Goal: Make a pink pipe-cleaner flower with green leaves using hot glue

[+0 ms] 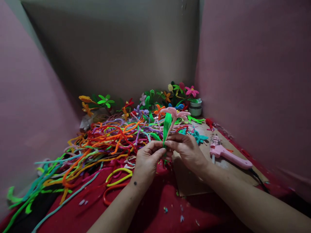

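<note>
A pink pipe-cleaner flower (173,112) stands upright between my hands, with a bright green leaf (167,124) against its pale stem. My left hand (151,158) pinches the base of the leaf and stem between thumb and fingers. From the other side, my right hand (186,150) closes its thumb and fingertips on the same stem, just above and touching near the left fingers. The fingertips partly hide the join of leaf and stem. A short green end pokes out below them.
Many coloured pipe cleaners (114,136) lie heaped at left. A pink glue gun (229,157) rests on a cardboard sheet (194,184) at right. Yellow and red scissor-like loops (119,177) lie beside my left wrist. Finished flowers (167,95) line the back, near a white-lidded jar (195,108).
</note>
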A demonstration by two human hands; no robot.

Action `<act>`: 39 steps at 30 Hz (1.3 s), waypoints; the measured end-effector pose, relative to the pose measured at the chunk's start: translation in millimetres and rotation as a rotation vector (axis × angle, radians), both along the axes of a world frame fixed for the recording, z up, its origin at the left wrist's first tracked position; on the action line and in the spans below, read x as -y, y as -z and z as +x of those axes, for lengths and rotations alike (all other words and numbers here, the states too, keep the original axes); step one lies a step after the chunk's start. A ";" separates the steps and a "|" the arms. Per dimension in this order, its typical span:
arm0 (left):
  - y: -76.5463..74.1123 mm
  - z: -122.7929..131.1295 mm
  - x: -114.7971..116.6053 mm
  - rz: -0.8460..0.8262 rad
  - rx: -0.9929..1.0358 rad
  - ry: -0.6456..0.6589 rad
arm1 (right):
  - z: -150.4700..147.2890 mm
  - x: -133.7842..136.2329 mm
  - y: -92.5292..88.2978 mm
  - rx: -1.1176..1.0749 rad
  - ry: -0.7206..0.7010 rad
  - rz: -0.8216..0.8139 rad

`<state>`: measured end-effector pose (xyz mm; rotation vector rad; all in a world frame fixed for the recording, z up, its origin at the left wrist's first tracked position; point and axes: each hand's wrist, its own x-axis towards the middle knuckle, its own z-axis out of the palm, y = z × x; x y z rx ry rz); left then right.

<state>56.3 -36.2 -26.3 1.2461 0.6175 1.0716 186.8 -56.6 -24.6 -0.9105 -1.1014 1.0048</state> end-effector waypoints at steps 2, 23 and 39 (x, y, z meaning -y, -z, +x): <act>0.2 -0.9 0.2 0.006 0.002 0.013 | -0.5 0.4 -1.2 0.001 0.022 0.000; 1.7 0.3 4.5 0.102 -0.072 -0.064 | -2.3 2.6 -6.2 0.075 0.027 0.034; 2.5 -2.2 -1.6 0.061 -0.003 -0.117 | -0.5 2.3 -2.7 0.069 -0.008 0.086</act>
